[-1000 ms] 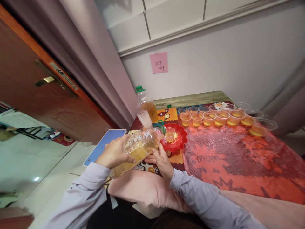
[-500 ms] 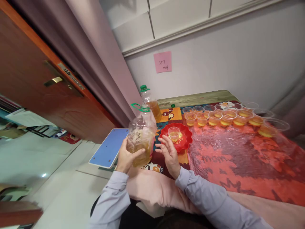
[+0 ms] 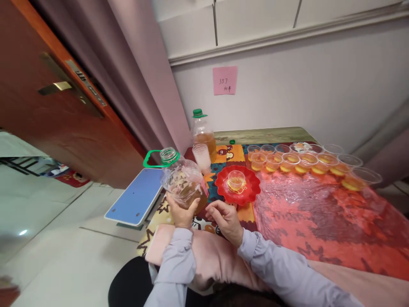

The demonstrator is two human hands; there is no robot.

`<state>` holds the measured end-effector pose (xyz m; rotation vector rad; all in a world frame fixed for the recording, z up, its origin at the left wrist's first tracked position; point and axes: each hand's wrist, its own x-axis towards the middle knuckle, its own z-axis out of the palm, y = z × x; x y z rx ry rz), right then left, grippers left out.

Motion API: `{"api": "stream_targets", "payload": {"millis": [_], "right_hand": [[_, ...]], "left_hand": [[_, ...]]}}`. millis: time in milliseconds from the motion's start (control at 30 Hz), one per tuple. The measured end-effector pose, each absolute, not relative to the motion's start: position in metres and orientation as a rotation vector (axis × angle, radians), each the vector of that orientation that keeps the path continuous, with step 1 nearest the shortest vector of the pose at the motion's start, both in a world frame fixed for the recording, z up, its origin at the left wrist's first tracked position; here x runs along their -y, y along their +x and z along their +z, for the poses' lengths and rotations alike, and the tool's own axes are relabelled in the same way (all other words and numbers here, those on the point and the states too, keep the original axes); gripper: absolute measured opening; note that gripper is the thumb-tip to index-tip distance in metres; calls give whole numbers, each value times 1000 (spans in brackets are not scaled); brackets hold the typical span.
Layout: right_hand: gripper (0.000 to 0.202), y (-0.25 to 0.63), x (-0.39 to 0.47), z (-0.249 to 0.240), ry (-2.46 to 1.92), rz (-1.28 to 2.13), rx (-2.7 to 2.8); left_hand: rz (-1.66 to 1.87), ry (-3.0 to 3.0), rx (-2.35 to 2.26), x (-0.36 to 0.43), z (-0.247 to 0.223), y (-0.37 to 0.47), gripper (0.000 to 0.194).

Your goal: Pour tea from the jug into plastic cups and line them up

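My left hand (image 3: 182, 214) grips the lower side of a large clear plastic jug (image 3: 188, 181). The jug has an uncapped mouth, a green carry ring and amber liquid low inside, and it leans to the left. Close by the jug's base, my right hand (image 3: 227, 222) has its fingers curled in, with nothing visible in them. Beyond that hand lies a red scalloped plate (image 3: 221, 191) bearing a clear plastic cup (image 3: 236, 181) with some amber liquid. A stack of clear cups (image 3: 202, 154) stands behind the jug.
A second jug (image 3: 205, 140) with a green cap stands at the back, near a loose green cap (image 3: 232, 141). Several filled cups (image 3: 290, 160) line the table's right side on red plastic film (image 3: 306, 213). At left are a blue-topped stool (image 3: 134, 198) and a door (image 3: 79, 140).
The jug has tipped leftward in my left hand, bringing the cup stack into view behind it. My right hand's spread fingers have curled in and dropped slightly. The view has shifted a little.
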<state>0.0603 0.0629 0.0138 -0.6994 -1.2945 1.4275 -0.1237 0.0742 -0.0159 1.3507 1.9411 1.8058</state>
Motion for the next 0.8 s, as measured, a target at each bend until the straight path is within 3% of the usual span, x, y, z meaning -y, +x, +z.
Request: {"api": "stream_targets", "payload": {"millis": [233, 400, 567, 800], "right_hand": [[22, 119, -127, 81, -849, 954, 1711], [42, 173, -191, 97, -1293, 331, 2201], [70, 174, -206, 79, -1495, 251, 2463], [55, 149, -194, 68, -1469, 144, 2464]], "left_hand": [[1794, 1409, -1955, -78, -21, -128, 120], [1770, 1384, -1956, -78, -21, -125, 119], [1779, 1393, -1947, -78, -22, -126, 121], [1760, 1422, -2018, -78, -17, -126, 119]]}}
